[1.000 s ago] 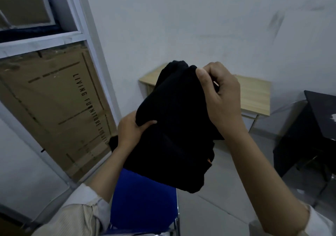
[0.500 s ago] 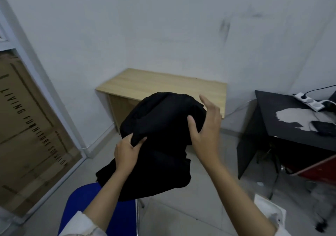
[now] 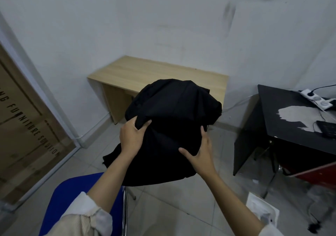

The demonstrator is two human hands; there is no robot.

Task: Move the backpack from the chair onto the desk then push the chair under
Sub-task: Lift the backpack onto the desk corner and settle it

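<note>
Nearest to me I see a cream sleeve [image 3: 85, 217] at the bottom left, and under it the blue seat of the chair [image 3: 72, 199], with its metal frame at the right edge of the seat. The chair stands on a pale tiled floor [image 3: 172, 208], well apart from the worktop.

Above the chair I hold the black backpack [image 3: 172, 126] in the air with both hands. It touches neither the seat nor the worktop. The left hand [image 3: 131, 137] is closed on a fold of the fabric at the upper left side of the backpack; the thumb and fingers pinch the cloth. The right hand [image 3: 200, 154] lies with spread fingers against the right side of the backpack, the thumb pointing to the left; it supports the backpack but I cannot tell if it really grips the cloth. A loose part of the backpack hangs down at the lower left.

Behind the backpack stands the light wooden worktop [image 3: 145, 72] in the corner, against the white wall [image 3: 163, 17]. The top of the backpack covers part of its front edge in my view.

At the right stands a black table [image 3: 291, 112] with a white power strip [image 3: 316, 99] on it. At the left a large brown cardboard sheet [image 3: 21, 126] with printed letters leans behind a white frame.
</note>
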